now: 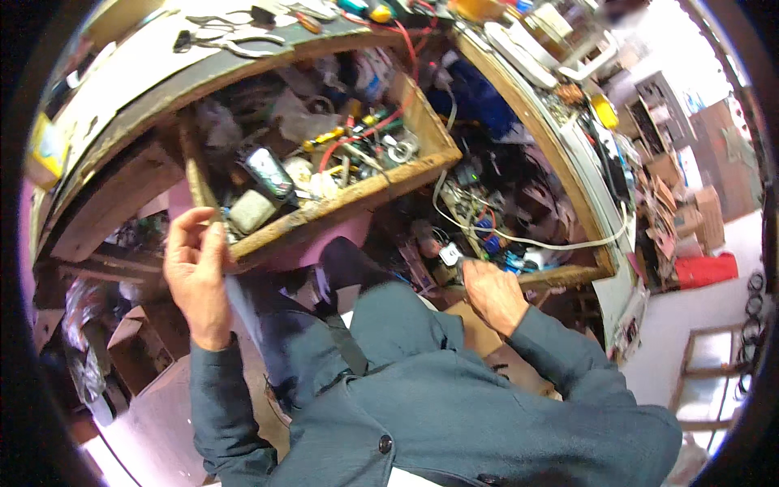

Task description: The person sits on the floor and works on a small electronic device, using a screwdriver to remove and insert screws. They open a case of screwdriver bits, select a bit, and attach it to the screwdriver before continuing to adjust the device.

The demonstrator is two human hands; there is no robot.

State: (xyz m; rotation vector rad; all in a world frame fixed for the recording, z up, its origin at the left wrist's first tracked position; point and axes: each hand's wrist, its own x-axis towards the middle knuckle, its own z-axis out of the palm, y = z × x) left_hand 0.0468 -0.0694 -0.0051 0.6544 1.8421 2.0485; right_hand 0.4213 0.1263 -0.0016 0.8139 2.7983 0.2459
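Note:
An open wooden drawer (pixel 316 213), full of mixed small items, stands pulled out of the workbench in front of me. My left hand (pixel 199 268) is at its near left corner, fingers curled over the edge. Inside lie a dark phone-like device (pixel 268 172), a beige block (pixel 251 212), yellow-handled tools and a roll of clear tape (pixel 402 148). At the front of a second open compartment on the right, its wooden edge (pixel 560 277) beneath it, my right hand (pixel 493 296) has its fingers closed. A small white piece (pixel 449 254) shows beside its fingertips; what they hold is hidden.
Pliers (pixel 247 43) lie on the benchtop beyond the drawer. A red cable (pixel 412 57) hangs into the drawer, and a white cable (pixel 552 243) crosses the right compartment. Cardboard boxes (pixel 710 217) are stacked at the right. My legs (pixel 398 312) are just below the drawers.

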